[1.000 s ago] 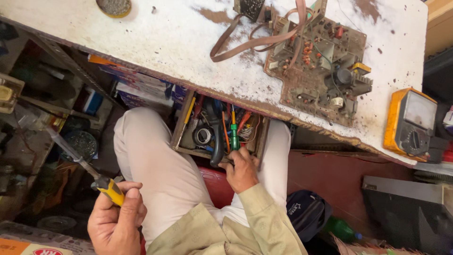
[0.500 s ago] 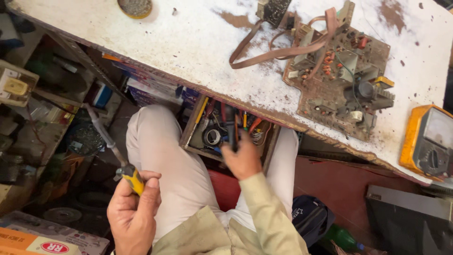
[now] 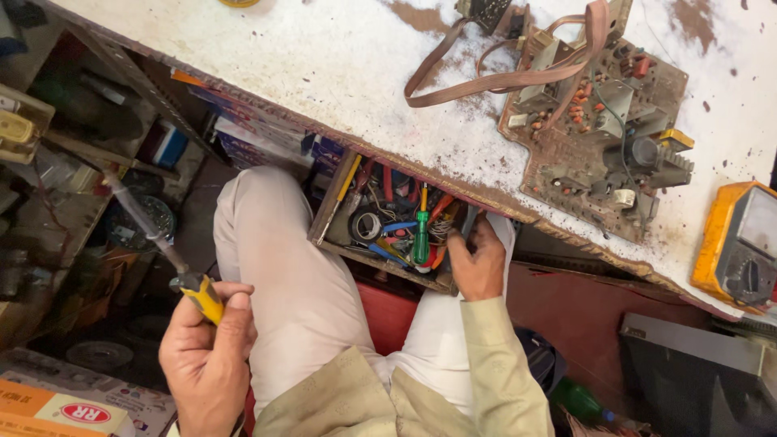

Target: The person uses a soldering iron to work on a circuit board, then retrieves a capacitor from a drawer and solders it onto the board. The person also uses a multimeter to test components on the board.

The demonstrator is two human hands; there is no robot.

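Observation:
My left hand is low at the left, closed around the yellow handle of a tool whose long metal shaft points up and left. Under the workbench an open drawer holds several screwdrivers, tape and wires, among them a green-handled screwdriver. My right hand reaches into the drawer's right end, fingers curled among the tools; what it touches is hidden. On the bench lies a brown circuit board with a flat ribbon cable.
An orange multimeter sits at the bench's right edge. The white bench top is scuffed and stained. Cluttered shelves stand at the left, a cardboard box at bottom left, a dark device at bottom right.
The view has drifted so everything sits lower right in frame. My left hand with the yellow-handled tool stays raised; my right hand has shifted to the drawer's right end.

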